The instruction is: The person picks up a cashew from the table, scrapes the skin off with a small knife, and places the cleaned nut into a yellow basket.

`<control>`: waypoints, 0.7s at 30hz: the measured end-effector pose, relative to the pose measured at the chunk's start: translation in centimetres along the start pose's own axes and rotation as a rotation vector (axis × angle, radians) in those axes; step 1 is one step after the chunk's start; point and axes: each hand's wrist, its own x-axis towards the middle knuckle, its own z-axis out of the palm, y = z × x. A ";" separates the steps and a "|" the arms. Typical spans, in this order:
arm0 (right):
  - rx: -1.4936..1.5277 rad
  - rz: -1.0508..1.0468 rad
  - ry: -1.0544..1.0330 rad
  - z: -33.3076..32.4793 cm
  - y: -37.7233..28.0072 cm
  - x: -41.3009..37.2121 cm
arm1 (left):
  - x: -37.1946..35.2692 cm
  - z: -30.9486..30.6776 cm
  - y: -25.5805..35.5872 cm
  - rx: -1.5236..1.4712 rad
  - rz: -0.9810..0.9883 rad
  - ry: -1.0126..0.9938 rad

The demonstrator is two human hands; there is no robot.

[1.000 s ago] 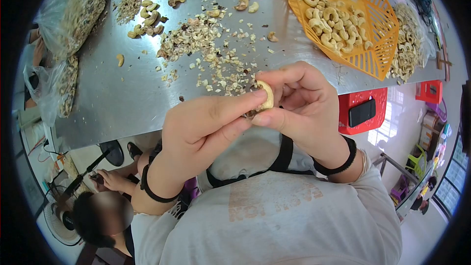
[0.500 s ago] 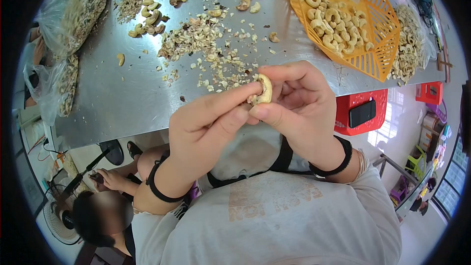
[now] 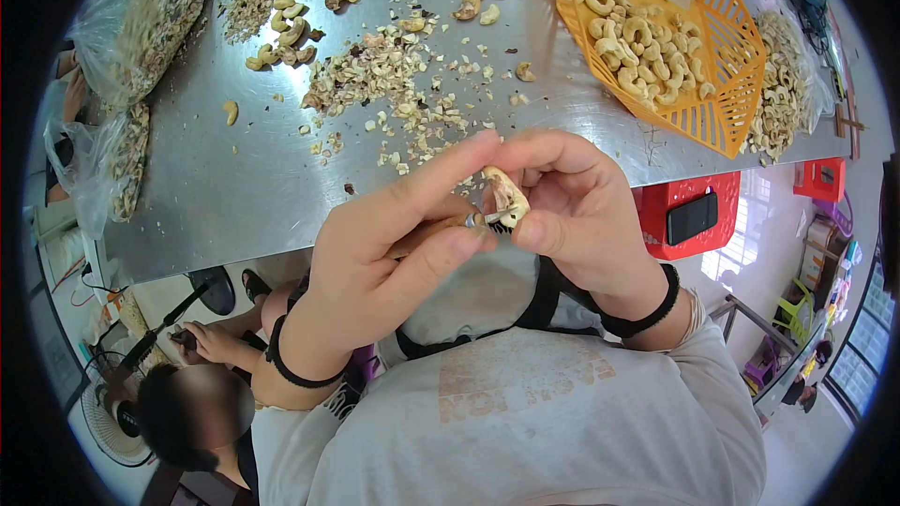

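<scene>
One cashew point(image 3: 508, 195) sits pinched in my right hand point(image 3: 583, 204) by the near edge of the desk point(image 3: 234, 183), and my left hand point(image 3: 370, 232) grips a small tool point(image 3: 475, 220) against it. I'd hold the cashew steady and scrape gently, keeping the tool off my right thumb point(image 3: 536, 231).

Brightly lit, cool-toned. Metal table point(image 3: 216, 197) throws glare, esp. upper L & top ctr.; white window-grid reflection on floor point(image 3: 750, 225), R side. Hands point(image 3: 600, 211) fairly sharp, soft shadows. Fisheye pic: edges bowed, corners blk w/ bluish fringe. Seated person's head point(image 3: 211, 408) blurred, lower L.
</scene>
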 end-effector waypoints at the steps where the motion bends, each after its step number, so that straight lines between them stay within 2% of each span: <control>1: 0.015 0.001 -0.012 0.0 0.0 -0.1 | 0.0 -0.1 0.1 0.001 -0.006 -0.019; 12: -0.048 0.003 -0.041 -0.1 -0.2 -0.6 | -0.2 -0.4 0.5 -0.057 -0.088 -0.095; 14: -0.124 0.016 -0.001 -0.1 -0.3 -0.6 | -0.2 -0.3 0.1 0.084 -0.016 -0.065; 18: -0.152 0.012 0.015 0.1 -0.4 -0.5 | -0.2 -0.2 -0.1 0.233 -0.006 -0.060; 20: -0.154 0.016 0.017 0.1 -0.4 -0.4 | 0.2 0.1 -0.9 0.380 0.240 0.026; 21: -0.154 0.018 0.015 0.1 -0.3 -0.4 | 0.2 0.1 -1.0 0.381 0.240 0.028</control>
